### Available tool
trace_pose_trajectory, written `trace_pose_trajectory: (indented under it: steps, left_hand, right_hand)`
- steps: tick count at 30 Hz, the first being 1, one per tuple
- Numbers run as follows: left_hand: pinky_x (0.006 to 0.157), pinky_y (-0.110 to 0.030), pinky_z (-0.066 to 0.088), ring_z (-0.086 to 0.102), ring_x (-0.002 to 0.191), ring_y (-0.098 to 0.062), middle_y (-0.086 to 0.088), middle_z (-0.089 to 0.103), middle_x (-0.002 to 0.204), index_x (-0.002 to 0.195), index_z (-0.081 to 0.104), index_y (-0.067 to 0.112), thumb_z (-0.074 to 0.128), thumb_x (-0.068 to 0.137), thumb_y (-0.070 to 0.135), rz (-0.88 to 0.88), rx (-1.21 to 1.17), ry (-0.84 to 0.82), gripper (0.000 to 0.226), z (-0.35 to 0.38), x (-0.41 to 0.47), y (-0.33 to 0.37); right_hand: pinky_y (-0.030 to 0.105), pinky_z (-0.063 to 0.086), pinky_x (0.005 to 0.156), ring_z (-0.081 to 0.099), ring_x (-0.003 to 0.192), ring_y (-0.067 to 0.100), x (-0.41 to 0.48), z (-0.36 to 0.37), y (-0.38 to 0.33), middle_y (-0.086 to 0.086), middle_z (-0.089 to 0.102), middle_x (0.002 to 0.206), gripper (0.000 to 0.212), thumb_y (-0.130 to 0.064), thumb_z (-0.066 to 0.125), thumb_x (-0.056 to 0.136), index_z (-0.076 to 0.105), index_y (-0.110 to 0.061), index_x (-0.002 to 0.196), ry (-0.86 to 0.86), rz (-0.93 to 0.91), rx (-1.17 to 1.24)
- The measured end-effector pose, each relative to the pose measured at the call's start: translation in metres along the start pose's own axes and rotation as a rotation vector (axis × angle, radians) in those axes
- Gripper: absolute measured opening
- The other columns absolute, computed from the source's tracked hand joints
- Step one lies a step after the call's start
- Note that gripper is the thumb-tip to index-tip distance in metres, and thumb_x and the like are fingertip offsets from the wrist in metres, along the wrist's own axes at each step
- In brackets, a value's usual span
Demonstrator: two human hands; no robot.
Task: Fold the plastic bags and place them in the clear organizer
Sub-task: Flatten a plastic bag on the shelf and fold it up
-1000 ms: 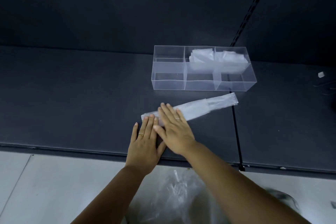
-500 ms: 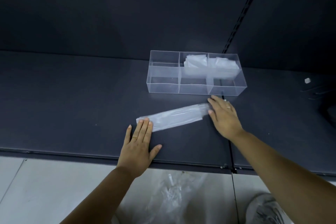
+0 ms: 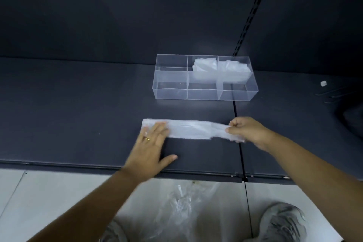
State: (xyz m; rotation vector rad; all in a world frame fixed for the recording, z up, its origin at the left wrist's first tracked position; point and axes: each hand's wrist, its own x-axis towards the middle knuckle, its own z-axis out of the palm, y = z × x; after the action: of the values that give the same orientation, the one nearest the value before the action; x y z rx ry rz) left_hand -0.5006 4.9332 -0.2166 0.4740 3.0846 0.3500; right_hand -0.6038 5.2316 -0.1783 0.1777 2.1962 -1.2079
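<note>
The plastic bag (image 3: 190,128) is a long, thin strip. It lies flat on the dark shelf (image 3: 78,104), close to the front edge. The clear organizer (image 3: 170,92) sits farther back, well apart from the strip.

I think this part could easily go wrong. The bag looks thin and slippery. If the right hand (image 3: 245,129) pulls too hard, the strip may slide out from under the left hand (image 3: 151,143). Then the neat folds could fall open. If the end is folded over crooked, the bundle may come out too fat or lopsided. It might then puff up and not fit its box.

The left hand lies flat, with its fingers straight and its thumb out to the side. Its fingertips press down on the left end of the strip. It grabs nothing.

The right hand is curled up. Its fingers and thumb pinch the right end of the strip, which looks lifted a little off the shelf. Both arms reach in over the front edge.

Two folded bags (image 3: 204,68) sit in the back middle and back right boxes of the organizer. The other four boxes look empty. More loose bags (image 3: 180,206) lie on the floor below the front edge, between the person's shoes (image 3: 282,222).
</note>
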Motion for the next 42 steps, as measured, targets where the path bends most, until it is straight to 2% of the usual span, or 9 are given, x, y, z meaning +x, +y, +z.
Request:
trace_pose_trajectory:
  steps: [6, 9, 12, 18, 24, 32, 35, 38, 42]
  left_hand:
    - [0.120, -0.028, -0.004, -0.003, 0.146, -0.009, 0.007, 0.003, 0.157, 0.151, 0.008, 0.017, 0.062, 0.084, 0.045, -0.132, -0.470, 0.007, 0.091, 0.036, 0.006, 0.145]
    - [0.118, -0.023, 0.013, 0.027, 0.142, -0.010, 0.005, 0.033, 0.151, 0.146, 0.032, 0.017, 0.058, 0.088, 0.011, -0.295, -0.719, 0.160, 0.064, 0.035, 0.007, 0.179]
    - [0.092, -0.008, 0.040, 0.058, 0.098, 0.005, 0.019, 0.065, 0.107, 0.121, 0.064, 0.003, 0.051, 0.095, 0.007, -0.481, -0.880, 0.253, 0.029, 0.030, 0.000, 0.181]
    - [0.057, -0.011, 0.043, 0.054, 0.053, 0.007, 0.018, 0.060, 0.055, 0.089, 0.071, 0.010, 0.052, 0.098, 0.023, -0.728, -1.392, 0.056, 0.025, 0.003, 0.009, 0.147]
    - [0.086, -0.029, 0.054, 0.070, 0.093, -0.016, -0.003, 0.074, 0.100, 0.103, 0.070, 0.017, 0.049, 0.099, 0.021, -0.825, -1.603, -0.113, 0.022, 0.005, 0.026, 0.115]
    - [0.072, -0.032, 0.054, 0.064, 0.084, -0.024, -0.014, 0.069, 0.094, 0.100, 0.068, -0.001, 0.057, 0.093, 0.009, -1.125, -1.493, 0.129, 0.017, 0.009, 0.064, 0.063]
    - [0.087, -0.037, 0.053, 0.065, 0.088, -0.027, -0.018, 0.069, 0.101, 0.108, 0.066, -0.001, 0.050, 0.096, 0.004, -0.984, -1.170, 0.322, 0.021, 0.002, 0.057, 0.049]
    - [0.095, -0.024, 0.039, 0.060, 0.103, -0.025, -0.010, 0.066, 0.112, 0.113, 0.066, 0.007, 0.050, 0.093, 0.004, -0.436, -0.516, 0.491, 0.026, -0.004, 0.033, 0.064]
    - [0.115, -0.033, 0.026, 0.043, 0.134, -0.026, -0.013, 0.047, 0.143, 0.137, 0.048, 0.005, 0.047, 0.094, 0.039, 0.149, -0.246, 0.094, 0.055, 0.024, -0.006, 0.106]
  right_hand:
    - [0.027, 0.049, 0.061, 0.059, 0.074, 0.019, -0.063, 0.018, 0.011, 0.011, 0.064, 0.086, 0.013, -0.001, 0.065, 0.084, 0.060, -0.009, 0.094, -0.325, 0.324, 0.319]
    - [0.030, 0.050, 0.071, 0.062, 0.079, 0.021, -0.083, 0.018, 0.004, 0.012, 0.067, 0.087, 0.020, -0.015, 0.071, 0.079, 0.061, -0.008, 0.094, -0.393, 0.339, 0.401]
    - [0.024, 0.046, 0.061, 0.054, 0.065, 0.013, -0.084, 0.006, -0.005, 0.003, 0.063, 0.082, 0.019, -0.032, 0.062, 0.089, 0.060, -0.013, 0.094, -0.181, 0.191, 0.269]
    - [0.024, 0.045, 0.058, 0.049, 0.057, 0.013, -0.073, 0.035, 0.008, 0.002, 0.069, 0.105, 0.039, 0.007, 0.048, 0.091, 0.056, -0.017, 0.121, -0.282, -0.004, 0.212]
    - [0.025, 0.049, 0.050, 0.054, 0.046, 0.012, -0.060, 0.073, 0.033, 0.008, 0.067, 0.072, 0.020, -0.005, 0.065, 0.087, 0.062, -0.006, 0.106, -0.010, 0.081, 0.185]
    - [0.024, 0.050, 0.045, 0.062, 0.046, 0.016, -0.056, 0.088, 0.038, 0.012, 0.066, 0.064, 0.006, -0.005, 0.063, 0.088, 0.057, -0.007, 0.087, 0.141, 0.095, 0.191]
    - [0.023, 0.049, 0.045, 0.064, 0.048, 0.016, -0.056, 0.090, 0.039, 0.010, 0.067, 0.062, 0.006, -0.005, 0.063, 0.088, 0.057, -0.007, 0.087, 0.158, 0.084, 0.177]
    - [0.022, 0.048, 0.044, 0.063, 0.047, 0.014, -0.056, 0.091, 0.037, 0.008, 0.067, 0.058, 0.005, -0.006, 0.063, 0.088, 0.058, -0.009, 0.087, 0.159, 0.082, 0.159]
    - [0.022, 0.049, 0.044, 0.064, 0.047, 0.014, -0.058, 0.088, 0.032, 0.004, 0.066, 0.056, 0.005, -0.008, 0.065, 0.087, 0.060, -0.008, 0.086, 0.156, 0.084, 0.155]
